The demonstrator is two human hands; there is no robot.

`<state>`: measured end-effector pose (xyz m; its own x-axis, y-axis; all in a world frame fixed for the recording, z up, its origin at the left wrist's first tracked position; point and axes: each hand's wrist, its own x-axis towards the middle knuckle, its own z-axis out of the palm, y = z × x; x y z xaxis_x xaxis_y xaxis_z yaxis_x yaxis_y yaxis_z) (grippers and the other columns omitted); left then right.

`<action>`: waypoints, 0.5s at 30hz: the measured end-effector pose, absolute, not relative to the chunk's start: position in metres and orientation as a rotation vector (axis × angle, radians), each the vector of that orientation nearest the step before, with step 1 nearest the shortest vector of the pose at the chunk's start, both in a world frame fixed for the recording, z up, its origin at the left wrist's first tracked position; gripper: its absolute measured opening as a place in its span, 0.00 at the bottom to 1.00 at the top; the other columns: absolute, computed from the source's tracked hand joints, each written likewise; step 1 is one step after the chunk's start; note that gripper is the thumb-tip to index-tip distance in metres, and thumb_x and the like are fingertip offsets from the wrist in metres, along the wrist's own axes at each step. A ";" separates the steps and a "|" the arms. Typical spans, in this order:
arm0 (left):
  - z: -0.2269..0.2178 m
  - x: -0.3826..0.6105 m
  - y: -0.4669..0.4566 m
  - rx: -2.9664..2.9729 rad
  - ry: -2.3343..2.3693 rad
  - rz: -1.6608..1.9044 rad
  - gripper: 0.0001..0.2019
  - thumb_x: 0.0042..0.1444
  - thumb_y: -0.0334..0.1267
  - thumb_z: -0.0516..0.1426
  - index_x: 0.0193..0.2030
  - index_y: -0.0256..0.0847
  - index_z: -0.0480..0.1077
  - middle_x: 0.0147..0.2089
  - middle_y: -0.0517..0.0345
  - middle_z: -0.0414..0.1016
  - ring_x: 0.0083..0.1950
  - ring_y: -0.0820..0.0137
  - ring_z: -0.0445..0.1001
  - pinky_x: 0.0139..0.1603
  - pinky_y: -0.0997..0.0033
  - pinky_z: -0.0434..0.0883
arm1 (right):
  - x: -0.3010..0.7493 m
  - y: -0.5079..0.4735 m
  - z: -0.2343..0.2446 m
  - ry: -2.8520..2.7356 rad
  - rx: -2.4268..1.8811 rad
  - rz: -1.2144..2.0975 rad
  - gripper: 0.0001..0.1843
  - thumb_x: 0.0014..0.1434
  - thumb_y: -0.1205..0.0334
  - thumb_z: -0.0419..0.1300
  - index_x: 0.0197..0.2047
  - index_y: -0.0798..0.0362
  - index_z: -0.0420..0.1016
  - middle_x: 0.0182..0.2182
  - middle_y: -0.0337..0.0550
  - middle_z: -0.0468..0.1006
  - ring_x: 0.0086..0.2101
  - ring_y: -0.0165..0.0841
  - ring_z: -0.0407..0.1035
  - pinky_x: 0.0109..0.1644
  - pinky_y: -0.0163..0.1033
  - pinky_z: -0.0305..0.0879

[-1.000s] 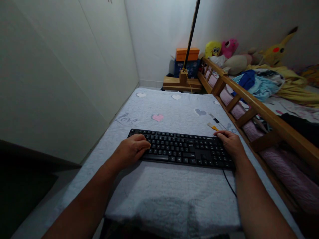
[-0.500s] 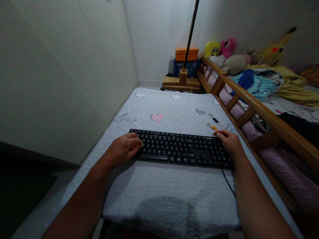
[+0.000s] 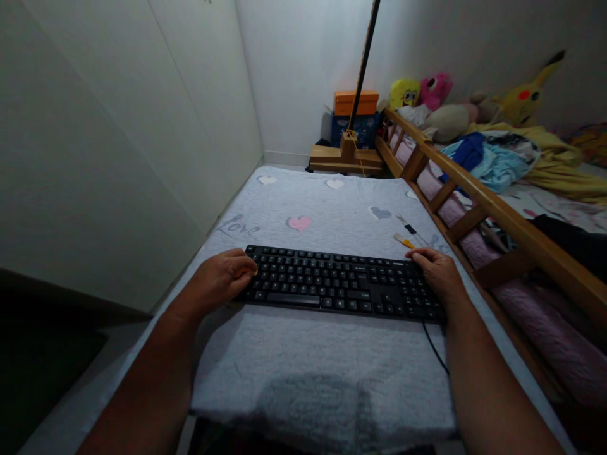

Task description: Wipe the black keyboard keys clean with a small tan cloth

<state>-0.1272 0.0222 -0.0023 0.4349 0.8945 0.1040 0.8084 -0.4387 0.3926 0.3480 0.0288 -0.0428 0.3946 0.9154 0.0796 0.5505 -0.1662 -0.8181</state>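
Observation:
A black computer keyboard lies flat on the cloth-covered table, its cord running out from the near edge at the right. My left hand is closed at the keyboard's left end, over the leftmost keys. A small pale bit shows at its fingertips, too little to name. At the other end, my right hand grips the right edge, thumb and fingers at the far corner. Just beyond it lie a small brush with a yellow handle and a thin metal tool with a black band.
A pale quilted cloth printed with hearts covers the table. Along the right runs a wooden bed rail, with clothes and plush toys behind it. A white cabinet stands at the left. Boxes and a wooden stand are at the back.
My left hand has slid left, from over the keys to the keyboard's left end, uncovering more keys. My right hand and the keyboard have stayed in place.

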 end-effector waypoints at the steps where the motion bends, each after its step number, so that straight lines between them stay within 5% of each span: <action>1: -0.002 -0.127 0.022 2.401 1.482 0.421 0.12 0.56 0.38 0.52 0.35 0.41 0.77 0.36 0.57 0.75 0.35 0.70 0.74 0.37 0.73 0.67 | 0.348 0.029 -0.042 -1.266 -1.840 0.567 0.18 0.46 0.50 0.61 0.31 0.54 0.83 0.28 0.44 0.80 0.30 0.37 0.69 0.38 0.40 0.62; 15: -0.016 -0.101 0.014 2.521 1.206 0.790 0.10 0.64 0.37 0.54 0.41 0.40 0.78 0.39 0.55 0.76 0.38 0.70 0.75 0.40 0.73 0.71 | 0.348 0.029 -0.044 -1.257 -1.855 0.580 0.19 0.45 0.49 0.61 0.32 0.55 0.82 0.27 0.43 0.79 0.29 0.36 0.67 0.38 0.41 0.61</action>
<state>-0.1006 0.0142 -0.0156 0.5142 0.7749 0.3677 0.6468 -0.6319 0.4270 0.3482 0.0292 -0.0437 0.3998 0.9144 0.0626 0.5456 -0.1826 -0.8179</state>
